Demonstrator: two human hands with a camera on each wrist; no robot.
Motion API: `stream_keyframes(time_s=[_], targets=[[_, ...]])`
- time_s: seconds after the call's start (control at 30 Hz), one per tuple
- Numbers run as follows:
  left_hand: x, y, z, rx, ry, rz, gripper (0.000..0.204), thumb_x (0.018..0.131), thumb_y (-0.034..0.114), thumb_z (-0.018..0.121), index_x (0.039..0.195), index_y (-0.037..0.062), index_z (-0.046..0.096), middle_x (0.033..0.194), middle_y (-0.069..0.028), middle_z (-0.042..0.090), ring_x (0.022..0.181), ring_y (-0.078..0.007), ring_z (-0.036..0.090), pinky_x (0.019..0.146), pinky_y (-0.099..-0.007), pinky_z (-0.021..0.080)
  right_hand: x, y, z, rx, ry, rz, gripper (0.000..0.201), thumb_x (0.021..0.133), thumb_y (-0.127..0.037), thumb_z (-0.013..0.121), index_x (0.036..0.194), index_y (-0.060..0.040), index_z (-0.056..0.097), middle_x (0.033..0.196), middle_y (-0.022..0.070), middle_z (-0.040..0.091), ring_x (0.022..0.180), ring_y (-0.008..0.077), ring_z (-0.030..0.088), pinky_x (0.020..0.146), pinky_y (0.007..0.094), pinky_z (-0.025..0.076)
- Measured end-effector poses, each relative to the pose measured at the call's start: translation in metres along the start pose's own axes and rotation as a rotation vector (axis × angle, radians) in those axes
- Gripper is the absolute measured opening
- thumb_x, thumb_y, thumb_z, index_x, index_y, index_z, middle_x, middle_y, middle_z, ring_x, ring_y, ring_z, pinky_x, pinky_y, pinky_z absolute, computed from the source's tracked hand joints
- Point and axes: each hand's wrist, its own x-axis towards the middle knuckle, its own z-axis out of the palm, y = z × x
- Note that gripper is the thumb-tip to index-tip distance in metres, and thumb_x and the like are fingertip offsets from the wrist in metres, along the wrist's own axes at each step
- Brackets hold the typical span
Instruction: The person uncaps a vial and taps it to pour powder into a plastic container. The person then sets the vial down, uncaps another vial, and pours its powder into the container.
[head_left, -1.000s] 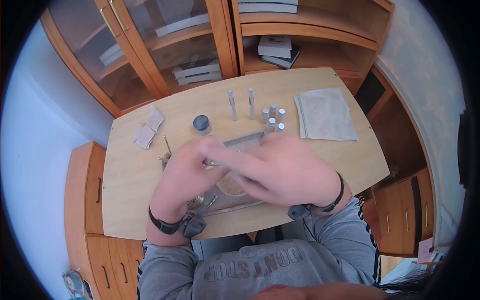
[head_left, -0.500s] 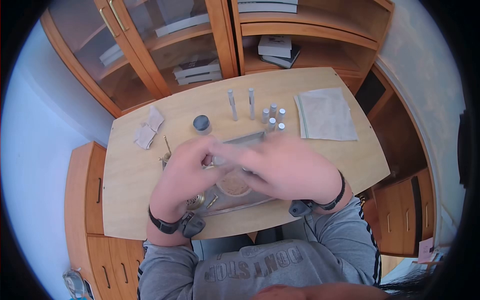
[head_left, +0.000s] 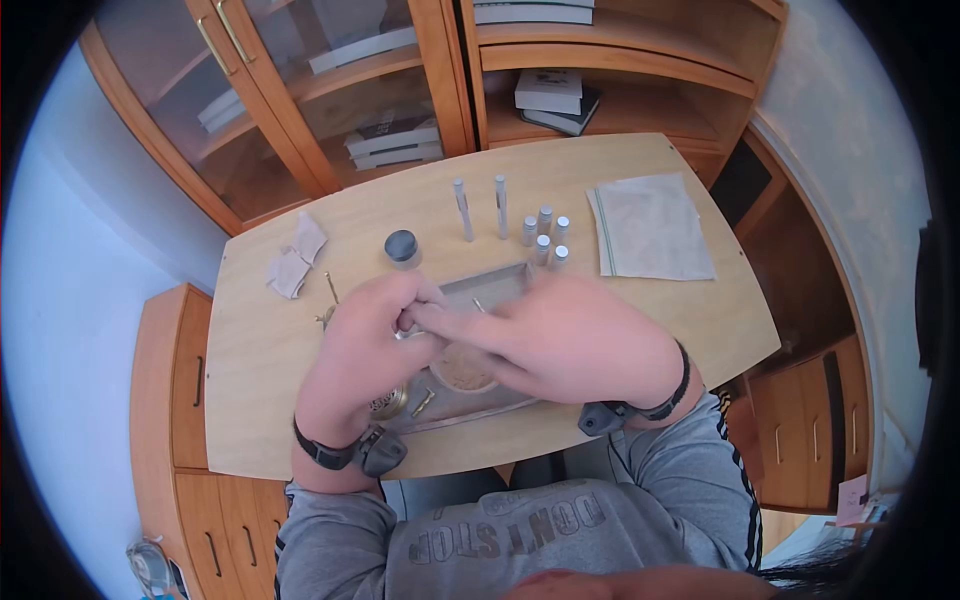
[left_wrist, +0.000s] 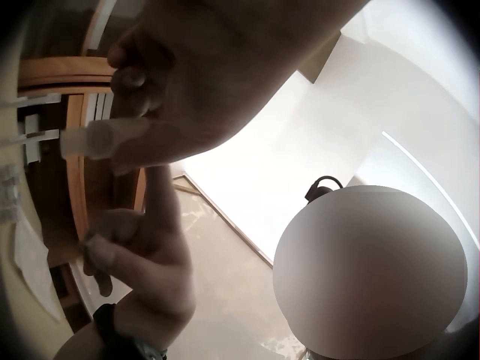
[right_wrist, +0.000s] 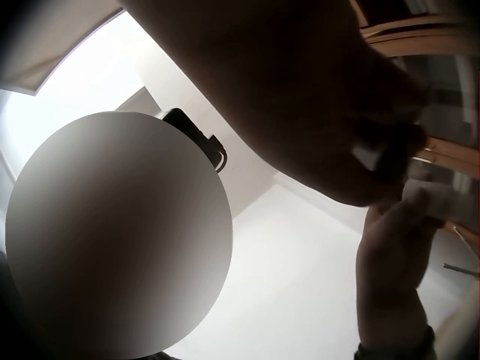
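The left hand (head_left: 365, 325) is holding a translucent container (left_wrist: 90, 140) above the tray (head_left: 487, 281), its fingers grasping it, while the right hand (head_left: 590, 335) is meeting it from the right; whether the right fingers are gripping anything cannot be told. A dish (head_left: 460, 389) is already sitting on the tray with brown contents, and capped vials (head_left: 543, 245) are standing on the far part of the table (head_left: 270, 400), so handling is seemingly progressing without being complete, though the pictures are not showing how much is remaining

Whitish translucent vial (left_wrist: 91, 140) in left hand (head_left: 368, 335)
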Motion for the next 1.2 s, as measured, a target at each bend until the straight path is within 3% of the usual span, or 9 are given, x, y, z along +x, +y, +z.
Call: stream_keyframes(time_s=[0.07,0.17,0.3,0.37,0.4,0.47,0.57,0.93,1.2], targets=[[0.001,-0.001,0.002,0.041,0.006,0.013,0.022,0.072,0.008,0.078,0.089,0.0016,0.065,0.071,-0.007,0.051,0.066,-0.0185,0.05,0.062,-0.0324,0.043,-0.003,0.002,-0.006,-0.11,-0.533,0.23,0.067,0.085,-0.01,0.063,0.149,-0.0152,0.044,0.062,0.0102,0.061,0.056,0.0328,0.062,0.05,0.0435,0.046],[0.001,0.007,0.003,0.089,0.008,0.019,0.021,0.072,0.007,0.075,0.09,0.0016,0.065,0.071,-0.007,0.052,0.066,-0.0183,0.05,0.062,-0.0323,0.043,-0.002,0.004,-0.005,-0.033,-0.121,0.187,0.081,0.083,-0.009,0.068,0.157,-0.0268,0.041,0.074,0.007,0.065,0.065,0.0314,0.064,0.062,0.0419,0.051],[0.0,0.005,0.002,0.033,0.003,0.01,0.021,0.073,0.007,0.075,0.092,0.0019,0.066,0.072,-0.0063,0.052,0.067,-0.0179,0.05,0.062,-0.0334,0.043,0.002,0.002,-0.006,0.005,-0.063,0.053,0.079,0.084,-0.01,0.068,0.157,-0.027,0.041,0.074,0.0077,0.066,0.067,0.0316,0.065,0.061,0.0412,0.051],[0.002,-0.001,0.005,0.066,-0.022,0.02,0.022,0.074,0.008,0.076,0.093,0.0023,0.067,0.072,-0.0056,0.052,0.067,-0.0172,0.049,0.062,-0.0328,0.042,-0.001,0.002,-0.008,-0.146,-0.601,0.318,0.076,0.085,-0.011,0.068,0.156,-0.0273,0.044,0.076,0.0092,0.067,0.069,0.0321,0.065,0.062,0.0408,0.052],[0.004,-0.002,0.006,0.099,-0.046,0.03,0.023,0.074,0.008,0.077,0.094,0.0028,0.068,0.072,-0.005,0.053,0.067,-0.0164,0.049,0.062,-0.0323,0.042,-0.002,0.002,-0.01,-0.145,-0.601,0.319,0.076,0.085,-0.011,0.068,0.156,-0.0273,0.044,0.076,0.0092,0.067,0.069,0.0321,0.065,0.062,0.0408,0.052],[0.003,0.008,0.008,0.036,-0.022,0.02,0.024,0.074,0.009,0.078,0.095,0.0031,0.068,0.072,-0.0037,0.052,0.067,-0.0155,0.048,0.062,-0.0314,0.042,-0.004,0.002,-0.017,-0.05,-0.143,0.157,0.073,0.084,-0.011,0.07,0.153,-0.0231,0.049,0.07,0.0092,0.062,0.065,0.0298,0.063,0.06,0.0402,0.049],[0.0,0.004,0.002,-0.02,0.009,-0.025,0.025,0.074,0.009,0.079,0.096,0.0036,0.068,0.072,-0.0019,0.05,0.068,-0.014,0.047,0.063,-0.03,0.041,-0.006,0.001,-0.03,0.01,0.007,0.124,0.073,0.081,-0.009,0.072,0.151,-0.0185,0.053,0.066,0.0088,0.057,0.061,0.0275,0.058,0.058,0.0398,0.045],[0.0,-0.001,0.001,0.003,0.017,-0.054,0.026,0.075,0.007,0.08,0.097,0.0041,0.067,0.074,0.0024,0.051,0.07,-0.0091,0.046,0.063,-0.0274,0.041,-0.01,0.011,-0.028,-0.132,0.147,0.092,0.073,0.083,-0.009,0.069,0.152,-0.0208,0.049,0.063,0.0034,0.056,0.056,0.0249,0.056,0.057,0.0377,0.042],[0.001,0.003,0.002,-0.393,0.121,-0.142,0.024,0.081,0.01,0.083,0.098,0.0051,0.066,0.082,0.0043,0.06,0.072,-0.0044,0.049,0.064,-0.0234,0.041,-0.01,0.011,-0.027,-0.138,0.159,0.09,0.072,0.083,-0.009,0.069,0.151,-0.0206,0.049,0.064,0.0035,0.056,0.056,0.025,0.056,0.057,0.0378,0.042]])
